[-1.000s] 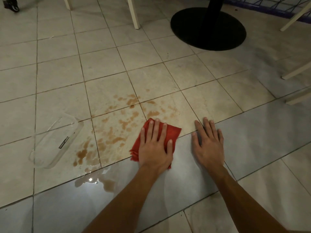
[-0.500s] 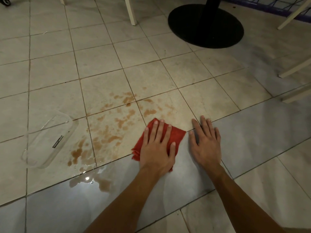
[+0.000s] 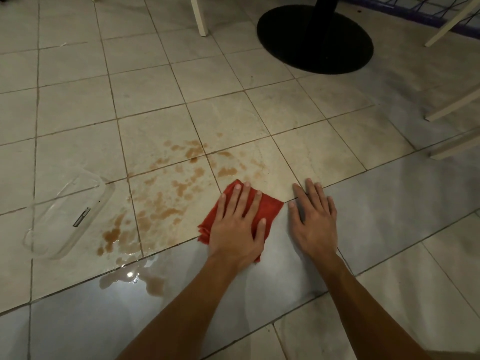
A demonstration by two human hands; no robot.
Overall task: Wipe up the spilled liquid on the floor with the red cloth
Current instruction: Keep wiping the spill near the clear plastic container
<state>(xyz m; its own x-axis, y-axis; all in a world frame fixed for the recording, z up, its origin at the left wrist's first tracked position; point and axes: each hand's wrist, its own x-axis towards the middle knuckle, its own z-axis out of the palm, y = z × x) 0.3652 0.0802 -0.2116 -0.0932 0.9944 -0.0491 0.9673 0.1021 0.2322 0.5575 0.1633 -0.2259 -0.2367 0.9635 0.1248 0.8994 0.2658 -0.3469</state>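
A folded red cloth (image 3: 270, 207) lies on the tiled floor under my left hand (image 3: 237, 227), which presses it flat with straight, spread fingers. Brown spilled liquid (image 3: 166, 198) is spattered in patches to the left of the cloth and beyond it, with a wetter puddle (image 3: 153, 281) nearer to me at the lower left. The cloth's far edge touches the nearest brown patches. My right hand (image 3: 313, 219) lies flat on the bare floor just right of the cloth, fingers straight, holding nothing.
A clear plastic container (image 3: 65, 216) lies on its side at the left edge of the spill. A black round table base (image 3: 314, 40) stands at the far right. White chair legs (image 3: 200, 16) rise at the top, and more white legs (image 3: 452, 107) at the right.
My left hand has slid the red cloth a little to the right and forward, towards my right hand. The right hand has stayed flat on the floor.
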